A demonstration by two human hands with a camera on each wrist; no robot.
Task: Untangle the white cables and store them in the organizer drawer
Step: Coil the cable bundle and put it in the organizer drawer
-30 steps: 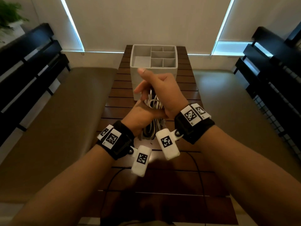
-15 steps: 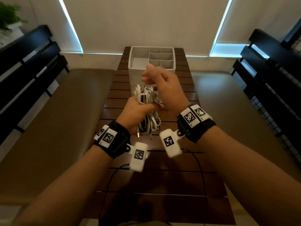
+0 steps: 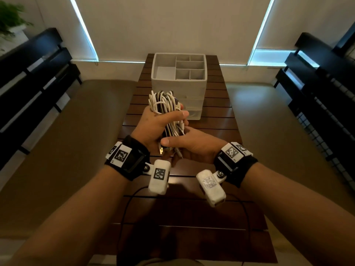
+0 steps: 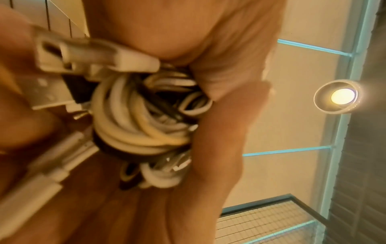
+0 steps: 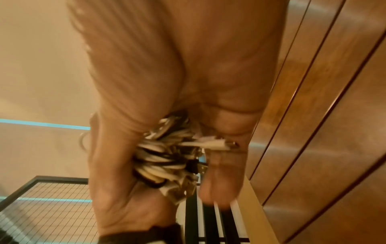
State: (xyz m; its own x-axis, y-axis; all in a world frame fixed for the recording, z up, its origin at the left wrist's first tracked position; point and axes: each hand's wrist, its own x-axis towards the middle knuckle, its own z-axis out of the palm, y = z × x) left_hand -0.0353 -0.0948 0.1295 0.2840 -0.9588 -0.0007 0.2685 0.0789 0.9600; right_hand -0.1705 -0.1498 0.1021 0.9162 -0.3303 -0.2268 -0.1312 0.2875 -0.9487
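Nearest, above the slatted wooden table (image 3: 217,135), right hand (image 3: 194,145) cupped under the lower end of the bundle of white cables (image 3: 166,110), thumb lying across the front, fingers curled round the strands. Plugs (image 3: 161,150) dangling from that end, between both wrists. Just beyond, left hand (image 3: 153,124) wrapped round the bundle's middle, thumb clamped over the front, loops of cable fanning out above the fist. Bundle held upright in the air, off the table, still knotted, with a few dark strands mixed in. Farther back, at the table's far end, white organizer (image 3: 177,96) with open top compartments and stacked drawer fronts.
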